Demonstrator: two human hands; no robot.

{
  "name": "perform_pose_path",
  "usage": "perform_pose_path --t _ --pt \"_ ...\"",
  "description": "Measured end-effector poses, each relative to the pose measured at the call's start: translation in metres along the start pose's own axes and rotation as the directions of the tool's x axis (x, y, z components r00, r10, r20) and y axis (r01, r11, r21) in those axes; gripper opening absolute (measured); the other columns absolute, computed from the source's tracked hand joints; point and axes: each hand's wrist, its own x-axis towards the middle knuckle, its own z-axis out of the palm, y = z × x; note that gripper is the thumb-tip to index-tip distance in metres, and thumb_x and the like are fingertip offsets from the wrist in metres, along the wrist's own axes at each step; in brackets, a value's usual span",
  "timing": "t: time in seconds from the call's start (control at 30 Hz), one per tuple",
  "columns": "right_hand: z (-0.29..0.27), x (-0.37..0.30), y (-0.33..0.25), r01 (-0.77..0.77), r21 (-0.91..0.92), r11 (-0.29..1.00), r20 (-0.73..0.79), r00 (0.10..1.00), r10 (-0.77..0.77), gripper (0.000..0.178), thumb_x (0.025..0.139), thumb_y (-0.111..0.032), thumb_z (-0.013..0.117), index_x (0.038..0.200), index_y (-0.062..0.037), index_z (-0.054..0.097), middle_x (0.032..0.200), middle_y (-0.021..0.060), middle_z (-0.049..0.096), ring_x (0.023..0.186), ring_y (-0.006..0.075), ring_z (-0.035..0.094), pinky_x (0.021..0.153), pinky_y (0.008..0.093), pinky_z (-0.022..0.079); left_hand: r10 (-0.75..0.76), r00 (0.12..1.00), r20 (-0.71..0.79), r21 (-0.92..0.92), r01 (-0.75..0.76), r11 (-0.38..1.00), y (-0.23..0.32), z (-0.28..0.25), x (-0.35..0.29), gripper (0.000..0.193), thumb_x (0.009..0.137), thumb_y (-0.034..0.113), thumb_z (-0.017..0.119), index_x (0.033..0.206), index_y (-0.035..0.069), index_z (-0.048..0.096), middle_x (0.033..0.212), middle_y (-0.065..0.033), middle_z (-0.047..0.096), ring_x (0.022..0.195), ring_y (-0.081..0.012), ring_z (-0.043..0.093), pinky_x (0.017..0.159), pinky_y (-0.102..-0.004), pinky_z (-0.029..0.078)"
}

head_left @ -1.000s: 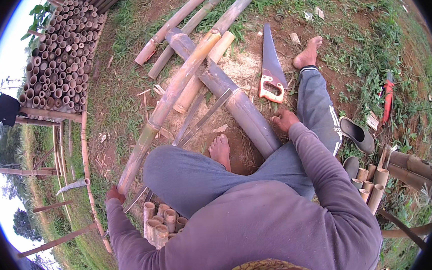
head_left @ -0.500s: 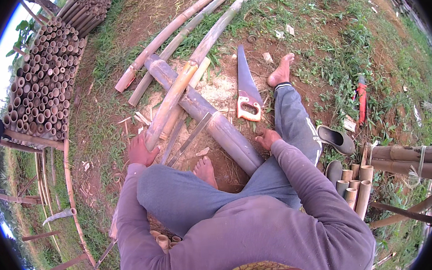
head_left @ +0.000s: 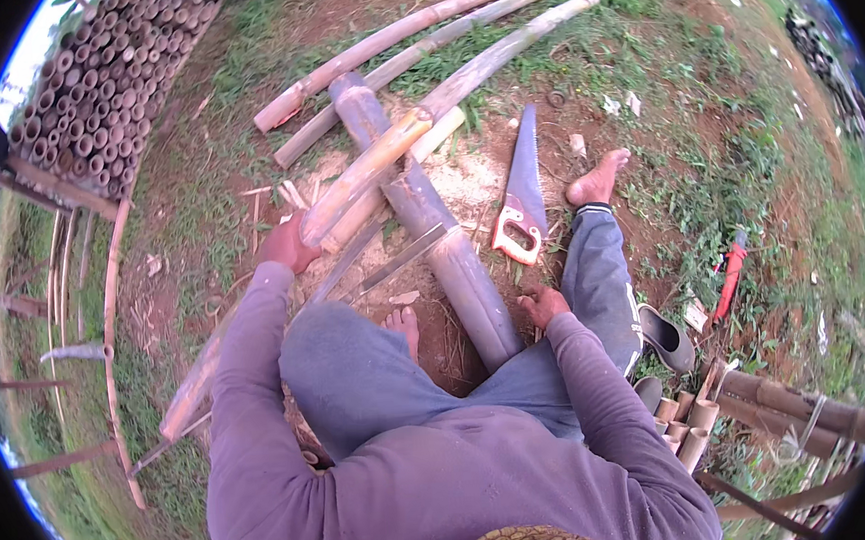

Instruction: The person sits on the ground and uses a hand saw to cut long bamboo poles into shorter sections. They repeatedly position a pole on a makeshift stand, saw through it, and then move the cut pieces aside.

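My left hand (head_left: 288, 244) is closed at the near end of a bamboo pole (head_left: 365, 171), its fingers partly hidden. That pole slants away over a thick, dark bamboo log (head_left: 468, 278) on the ground. Beneath it lies a paler bamboo piece (head_left: 438, 134). Over my lower leg rests my right hand (head_left: 543, 307), fingers curled with nothing visible in them, just right of the log. A handsaw (head_left: 522, 188) with an orange-and-white handle lies beyond the right hand. Thin dark strips (head_left: 395, 263), perhaps blades or split bamboo, lie between the left hand and the log.
Two more bamboo poles (head_left: 377, 48) lie farther off. Cut tubes are stacked in a pile (head_left: 90, 108) at far left. On the right are a red-wrapped tool (head_left: 730, 279), a dark shoe (head_left: 666, 339), short bamboo pieces (head_left: 693, 442) and tied bamboo (head_left: 798, 410).
The view has turned, so the saw, log and poles appear farther right. My left hand stays at the pole's near end, and my right hand remains curled over the leg.
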Motion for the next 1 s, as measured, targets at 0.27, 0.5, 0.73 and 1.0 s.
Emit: perform_pose_path --t 0.27,0.5,0.73,1.0 --pt "0.021 0.024 0.021 0.073 0.2 0.977 0.041 0.996 -0.083 0.045 0.093 -0.031 0.071 0.124 0.0025 0.072 0.092 0.0214 0.076 0.086 0.0254 0.076 0.077 0.0404 0.06 0.103 0.967 -0.234 0.319 -0.024 0.947 -0.021 -0.068 -0.068 0.075 0.084 0.03 0.083 0.151 0.019 0.05 0.13 -0.013 0.069 0.111 -0.0358 0.072 0.092 -0.049 0.059" --pt "0.009 0.047 0.017 0.299 0.315 0.901 -0.125 0.954 -0.273 0.042 0.099 -0.023 0.066 0.126 0.0096 0.067 0.095 0.0132 0.073 0.07 0.017 0.067 0.063 0.0305 0.055 0.203 0.919 -0.337 0.408 -0.052 0.911 -0.034 -0.087 -0.107 0.075 0.084 0.036 0.084 0.15 0.019 0.051 0.124 -0.0106 0.071 0.113 -0.0324 0.071 0.095 -0.0462 0.056" --pt "-0.036 0.047 -0.172 0.272 0.799 0.536 -0.082 0.933 -0.351 0.063 0.103 -0.04 0.067 0.145 0.0052 0.055 0.133 0.0209 0.066 0.106 0.0254 0.069 0.086 0.0356 0.057 0.228 0.878 -0.421 0.443 -0.02 0.896 -0.013 -0.114 -0.165 0.059 0.089 0.024 0.076 0.145 0.019 0.058 0.12 -0.0094 0.072 0.111 -0.0307 0.071 0.095 -0.0452 0.054" --pt "-0.052 0.048 -0.359 -0.172 0.983 -0.071 0.143 0.943 -0.301 0.096 0.095 -0.062 0.067 0.16 -0.0026 0.029 0.162 0.0205 0.035 0.145 0.0381 0.047 0.123 0.0558 0.036 0.272 0.781 -0.562 0.426 -0.008 0.905 -0.003 -0.099 -0.226 0.049 0.087 0.018 0.07 0.136 0.019 0.065 0.113 -0.0057 0.071 0.107 -0.0265 0.07 0.092 -0.0425 0.052"
